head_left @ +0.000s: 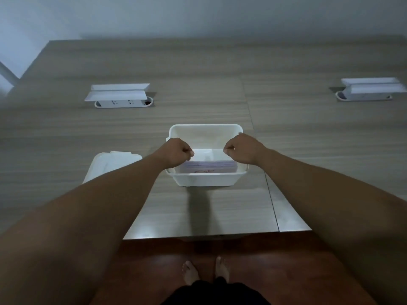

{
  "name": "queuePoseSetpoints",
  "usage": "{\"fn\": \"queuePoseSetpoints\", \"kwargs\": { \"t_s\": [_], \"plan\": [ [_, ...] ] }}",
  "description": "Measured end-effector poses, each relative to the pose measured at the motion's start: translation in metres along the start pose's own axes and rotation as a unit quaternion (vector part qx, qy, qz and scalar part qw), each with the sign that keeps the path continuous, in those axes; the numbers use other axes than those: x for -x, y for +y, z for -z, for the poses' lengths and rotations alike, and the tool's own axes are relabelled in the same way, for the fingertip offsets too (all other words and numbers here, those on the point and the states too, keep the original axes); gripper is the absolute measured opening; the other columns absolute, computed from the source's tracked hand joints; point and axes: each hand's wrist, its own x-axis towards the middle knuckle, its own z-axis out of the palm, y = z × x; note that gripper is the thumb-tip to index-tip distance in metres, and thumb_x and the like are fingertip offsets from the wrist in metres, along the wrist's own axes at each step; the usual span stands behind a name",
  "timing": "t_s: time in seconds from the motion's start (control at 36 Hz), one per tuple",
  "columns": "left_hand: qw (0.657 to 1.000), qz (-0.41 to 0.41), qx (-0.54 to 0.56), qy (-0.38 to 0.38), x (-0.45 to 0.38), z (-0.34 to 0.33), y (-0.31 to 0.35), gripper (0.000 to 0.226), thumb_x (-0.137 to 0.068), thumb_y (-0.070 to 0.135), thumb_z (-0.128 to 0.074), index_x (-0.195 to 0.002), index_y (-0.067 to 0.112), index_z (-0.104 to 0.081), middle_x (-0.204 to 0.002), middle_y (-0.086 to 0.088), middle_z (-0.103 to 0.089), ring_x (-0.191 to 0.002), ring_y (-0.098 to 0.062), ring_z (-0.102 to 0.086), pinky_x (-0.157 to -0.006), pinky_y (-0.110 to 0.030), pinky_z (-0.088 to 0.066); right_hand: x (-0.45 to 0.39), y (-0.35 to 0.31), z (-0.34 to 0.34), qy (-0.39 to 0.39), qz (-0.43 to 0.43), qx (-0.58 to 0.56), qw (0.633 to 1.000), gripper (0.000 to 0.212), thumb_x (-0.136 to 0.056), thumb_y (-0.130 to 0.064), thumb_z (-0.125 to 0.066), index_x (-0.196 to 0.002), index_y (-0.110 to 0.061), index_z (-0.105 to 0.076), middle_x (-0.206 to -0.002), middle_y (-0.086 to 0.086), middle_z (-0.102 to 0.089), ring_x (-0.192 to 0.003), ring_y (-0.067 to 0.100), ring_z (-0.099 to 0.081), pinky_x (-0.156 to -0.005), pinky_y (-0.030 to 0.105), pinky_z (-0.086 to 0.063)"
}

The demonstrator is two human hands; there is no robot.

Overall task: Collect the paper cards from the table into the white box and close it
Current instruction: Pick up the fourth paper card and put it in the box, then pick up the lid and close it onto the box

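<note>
An open white box (206,181) stands on the table near its front edge. Inside it a stack of paper cards (209,166) stands on edge, leaning against the near wall, with a red mark on the front one. My left hand (176,150) pinches the top left corner of the rear white card. My right hand (242,148) pinches its top right corner. Both hands hover over the box's opening. The white lid (105,166) lies flat on the table left of the box, partly hidden by my left forearm.
The wooden table (198,95) holds two raised white socket units, one at the back left (120,96) and one at the back right (370,89). The table's front edge (218,235) lies close below the box. My bare feet show on the brown floor.
</note>
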Motion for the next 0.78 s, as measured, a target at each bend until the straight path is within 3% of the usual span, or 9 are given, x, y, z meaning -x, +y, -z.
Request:
{"fn": "queuePoseSetpoints", "kwargs": {
  "t_s": [0.06, 0.14, 0.25, 0.44, 0.78],
  "plan": [
    [1.0, 0.005, -0.018, 0.022, 0.0, 0.006, 0.001, 0.028, -0.091, 0.027, -0.056, -0.095, 0.008, -0.076, -0.085, 0.0, -0.074, -0.088, -0.02, -0.068, -0.082, -0.03, -0.051, -0.004, -0.004, 0.009, 0.019, 0.017, 0.0, 1.0, 0.029, -0.089, -0.023, -0.046, -0.089, -0.017, -0.074, -0.103, -0.005, -0.075, -0.108, 0.023, -0.06, -0.107, 0.042, -0.04],
    [0.995, -0.003, -0.052, 0.082, 0.004, 0.017, 0.001, 0.037, -0.093, 0.032, -0.051, -0.084, 0.002, -0.07, -0.08, -0.014, -0.073, -0.078, -0.029, -0.067, -0.075, -0.039, -0.054, -0.012, -0.014, 0.022, 0.042, 0.036, 0.004, 0.998, 0.029, -0.09, -0.02, -0.047, -0.1, -0.017, -0.074, -0.115, -0.004, -0.072, -0.109, 0.019, -0.062, -0.097, 0.033, -0.048],
    [0.988, 0.005, -0.06, 0.14, 0.016, 0.037, -0.012, 0.039, -0.093, 0.032, -0.05, -0.067, 0.004, -0.059, -0.064, -0.008, -0.062, -0.065, -0.028, -0.057, -0.058, -0.029, -0.04, -0.029, -0.037, 0.029, 0.063, 0.045, -0.013, 0.997, 0.028, -0.09, -0.02, -0.05, -0.11, -0.017, -0.071, -0.12, 0.0, -0.07, -0.113, 0.021, -0.061, -0.098, 0.034, -0.048],
    [0.982, 0.056, -0.058, 0.169, 0.036, 0.083, -0.058, 0.033, -0.095, 0.031, -0.049, -0.1, 0.008, -0.072, -0.097, -0.01, -0.074, -0.093, -0.029, -0.066, -0.081, -0.033, -0.052, -0.061, -0.103, 0.023, 0.079, 0.078, -0.029, 0.993, 0.031, -0.089, -0.019, -0.052, -0.114, -0.018, -0.069, -0.123, 0.004, -0.069, -0.116, 0.024, -0.06, -0.101, 0.035, -0.047],
    [0.975, 0.135, -0.052, 0.166, 0.077, 0.13, -0.197, 0.026, -0.088, 0.026, -0.051, -0.098, 0.015, -0.072, -0.107, -0.007, -0.074, -0.101, -0.029, -0.066, -0.085, -0.033, -0.051, -0.099, -0.244, -0.044, 0.031, 0.093, -0.018, 0.995, 0.037, -0.088, -0.013, -0.048, -0.121, -0.015, -0.065, -0.131, 0.007, -0.062, -0.121, 0.026, -0.057, -0.104, 0.038, -0.045]
  ]
}}
